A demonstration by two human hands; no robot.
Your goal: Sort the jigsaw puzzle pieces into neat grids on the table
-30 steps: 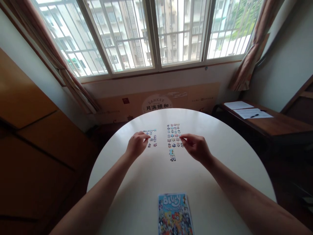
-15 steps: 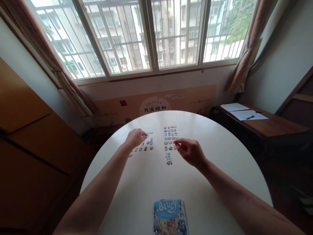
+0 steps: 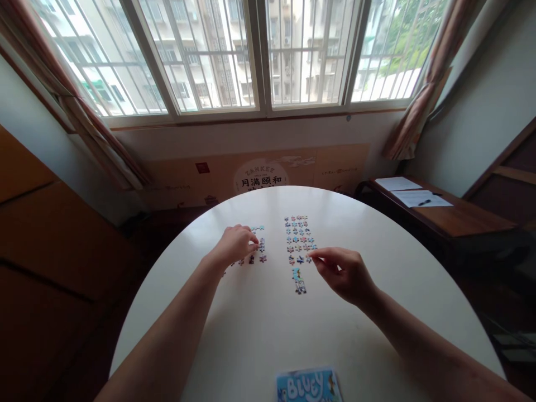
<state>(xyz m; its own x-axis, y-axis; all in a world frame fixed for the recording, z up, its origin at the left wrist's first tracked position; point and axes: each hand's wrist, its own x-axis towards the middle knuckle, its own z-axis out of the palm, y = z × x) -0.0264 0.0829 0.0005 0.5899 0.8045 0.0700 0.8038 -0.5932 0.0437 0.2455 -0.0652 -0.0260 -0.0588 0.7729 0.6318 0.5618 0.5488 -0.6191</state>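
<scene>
Small jigsaw pieces lie in rows on a round white table (image 3: 268,329). My left hand (image 3: 237,244) is over the left group (image 3: 263,258), its fingers bent together at the pieces; what they hold, if anything, is too small to tell. At the lower right corner of the right group (image 3: 295,239), my right hand (image 3: 343,271) pinches with thumb and forefinger at a small piece (image 3: 309,258). Just below that group sit a few joined pieces (image 3: 300,287). A blue "Bluey" picture card or booklet (image 3: 307,385) lies near the bottom edge of the view.
Beyond the table stand a wall with a printed cardboard panel (image 3: 167,177) and a barred window. A brown side table (image 3: 469,215) at the right bears papers (image 3: 421,198) and pens. Wooden cabinets (image 3: 37,234) are at the left.
The view has tilted down and shifted. My left hand has moved slightly toward the right side of the left group. My right hand has come down to the lowest row of the right group.
</scene>
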